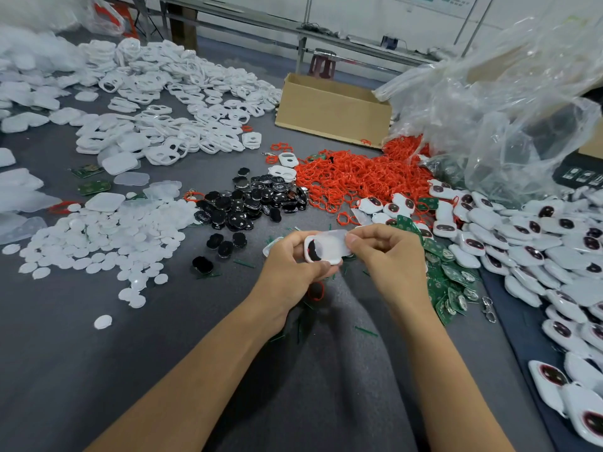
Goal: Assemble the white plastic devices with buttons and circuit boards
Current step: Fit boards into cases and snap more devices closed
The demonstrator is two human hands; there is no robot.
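Note:
My left hand [293, 264] grips a white plastic device shell [315, 254] with a black button showing in its opening. My right hand [383, 252] pinches a translucent white membrane [332, 244] laid over the shell's right part. Both hands hover above the grey table [98, 353] near its middle. A pile of green circuit boards [452, 278] lies just right of my right hand. Black buttons [251, 203] are heaped beyond my hands. A red ring [316, 291] lies on the table under my left wrist.
Empty white shells [163, 102] cover the far left. White round discs [107, 239] lie at left, red rings [359, 177] at centre back. Finished devices [538, 249] fill the right side. A cardboard box [332, 109] and a clear plastic bag [505, 109] stand behind.

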